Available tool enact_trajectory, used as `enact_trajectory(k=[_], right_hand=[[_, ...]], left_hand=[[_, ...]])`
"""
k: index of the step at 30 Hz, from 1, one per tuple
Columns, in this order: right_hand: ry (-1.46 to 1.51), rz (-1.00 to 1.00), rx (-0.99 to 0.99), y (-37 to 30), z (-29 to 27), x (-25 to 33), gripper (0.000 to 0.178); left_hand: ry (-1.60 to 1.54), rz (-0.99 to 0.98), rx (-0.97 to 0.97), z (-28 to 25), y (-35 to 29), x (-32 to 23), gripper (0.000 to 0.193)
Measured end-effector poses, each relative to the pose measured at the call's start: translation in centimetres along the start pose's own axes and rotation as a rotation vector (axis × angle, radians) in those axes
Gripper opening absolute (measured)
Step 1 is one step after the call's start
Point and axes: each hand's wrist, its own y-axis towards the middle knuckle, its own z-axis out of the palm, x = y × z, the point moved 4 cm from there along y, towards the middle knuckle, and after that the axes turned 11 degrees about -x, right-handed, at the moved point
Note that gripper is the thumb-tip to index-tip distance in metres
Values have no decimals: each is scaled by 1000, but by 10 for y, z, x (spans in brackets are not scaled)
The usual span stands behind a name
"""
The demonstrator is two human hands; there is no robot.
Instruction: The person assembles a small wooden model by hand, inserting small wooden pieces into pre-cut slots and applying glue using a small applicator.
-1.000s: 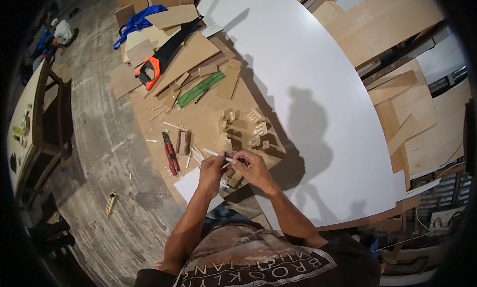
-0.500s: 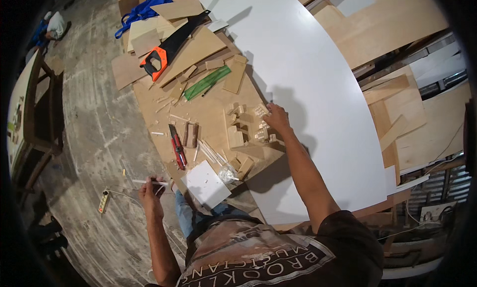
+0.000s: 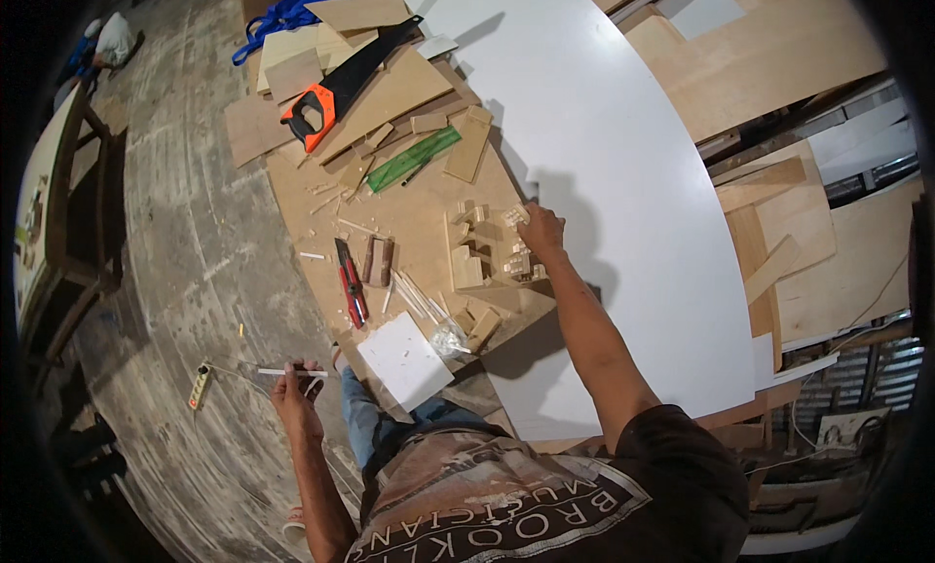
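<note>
My left hand (image 3: 295, 403), held out over the floor left of the work board, pinches a thin white stick (image 3: 277, 372) that lies almost level. A small white loop or strip shows beside its fingers. At the board's right edge, my right hand (image 3: 543, 232) has curled fingers against the upper right of a small wooden model (image 3: 471, 267). The model has upright pale pieces and a row of small light blocks (image 3: 516, 263). What those fingertips grip, if anything, is hidden. Below the model are several loose white sticks (image 3: 413, 298) and a clear plastic bag (image 3: 448, 340).
On the board (image 3: 321, 212) lie a red utility knife (image 3: 351, 285), brown blocks (image 3: 379, 261), a white sheet (image 3: 404, 360), a green strip (image 3: 414, 160) and an orange-handled saw (image 3: 336, 95). A white panel (image 3: 643, 222) stretches right. A power strip (image 3: 199, 388) sits on the floor.
My left hand has turned slightly and lowered, and the white stick is now more level. My right hand stays at the model with little shift. The whole view has moved a little.
</note>
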Motion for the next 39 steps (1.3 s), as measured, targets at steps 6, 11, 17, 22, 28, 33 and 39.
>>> enact_trajectory(k=[6, 11, 17, 22, 28, 33, 39], right_hand=[[-21, -5, -21, -4, -1, 8, 37], [-21, -28, -75, -3, 3, 4, 32], [-61, -10, -76, -4, 8, 6, 30], [-130, 16, -40, -4, 6, 17, 32], [-258, -50, -90, 2, 10, 16, 33], [-254, -43, -64, 5, 14, 19, 33], [-266, -29, -59, 6, 13, 21, 33]], left_hand=[[-36, 12, -3, -3, 4, 0, 32], [-10, 38, -33, -7, 5, -5, 33], [-23, 43, -52, -10, 2, -6, 31], [-51, 36, -61, -17, 4, -4, 31], [-52, 33, -78, -19, 7, -6, 32], [-54, 41, -96, -23, 7, -6, 31], [-50, 43, -92, -23, 7, -7, 30]])
